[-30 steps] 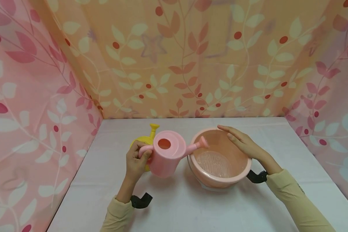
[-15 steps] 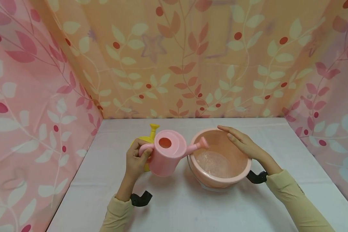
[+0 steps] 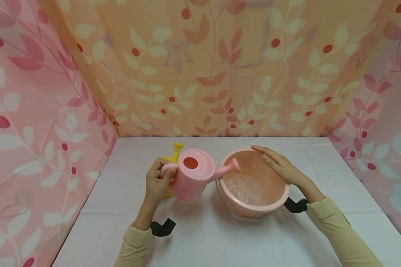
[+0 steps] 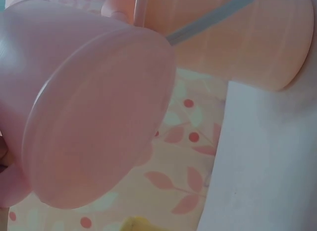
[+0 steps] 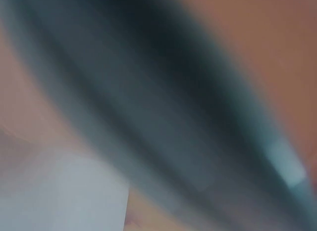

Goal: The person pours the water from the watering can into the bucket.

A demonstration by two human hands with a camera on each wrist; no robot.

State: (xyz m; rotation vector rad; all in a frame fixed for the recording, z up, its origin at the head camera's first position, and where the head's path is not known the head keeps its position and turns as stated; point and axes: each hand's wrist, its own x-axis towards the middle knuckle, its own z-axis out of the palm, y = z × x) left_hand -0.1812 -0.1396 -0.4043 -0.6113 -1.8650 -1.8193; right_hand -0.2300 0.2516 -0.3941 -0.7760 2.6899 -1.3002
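Note:
My left hand (image 3: 157, 181) grips the handle of a pink watering can (image 3: 189, 187), held off the table and tipped to the right. Its spout and sprinkler head (image 3: 234, 165) reach over the rim of a peach-pink bucket (image 3: 250, 208). Rippling clear water (image 3: 247, 189) covers the bucket's floor. My right hand (image 3: 280, 163) rests along the bucket's right rim with straight fingers. The left wrist view shows the underside of the watering can (image 4: 104, 122) and the bucket's grey bail handle (image 4: 213, 18). A blurred dark band fills most of the right wrist view.
Behind my left hand stands a yellow watering can (image 3: 177, 150), mostly hidden by the pink one. A white cloth covers the table (image 3: 200, 241). Patterned curtains (image 3: 214, 74) close off the back and both sides.
The pink watering can has tipped slightly further to the right. The water in the bucket looks more rippled. My right hand keeps its place on the rim.

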